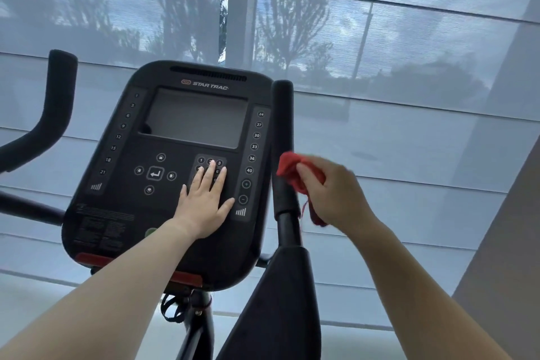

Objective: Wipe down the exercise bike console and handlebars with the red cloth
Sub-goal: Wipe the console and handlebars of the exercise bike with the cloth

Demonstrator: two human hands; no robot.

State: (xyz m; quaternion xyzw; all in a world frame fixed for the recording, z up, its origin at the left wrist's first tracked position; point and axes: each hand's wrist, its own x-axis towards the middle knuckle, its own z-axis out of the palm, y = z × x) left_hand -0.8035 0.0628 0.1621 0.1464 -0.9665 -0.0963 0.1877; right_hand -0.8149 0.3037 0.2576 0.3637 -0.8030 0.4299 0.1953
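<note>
While sheer blinds back the bike, your left hand lies flat, fingers spread, on the console; your right hand clutches the bunched red cloth against the upright right handlebar.

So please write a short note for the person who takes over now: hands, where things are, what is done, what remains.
Left hand: open, flat on the console, fingers over the number keypad; holds nothing.
Right hand: shut on the red cloth, which is bunched against the right handlebar at its upright grip.
Left handlebar: at the far left, no hand near it.
Done: cannot tell from this view which surfaces are already wiped.
Left: finish the right handlebar, then probably the left one; check the console and screen too.
</note>
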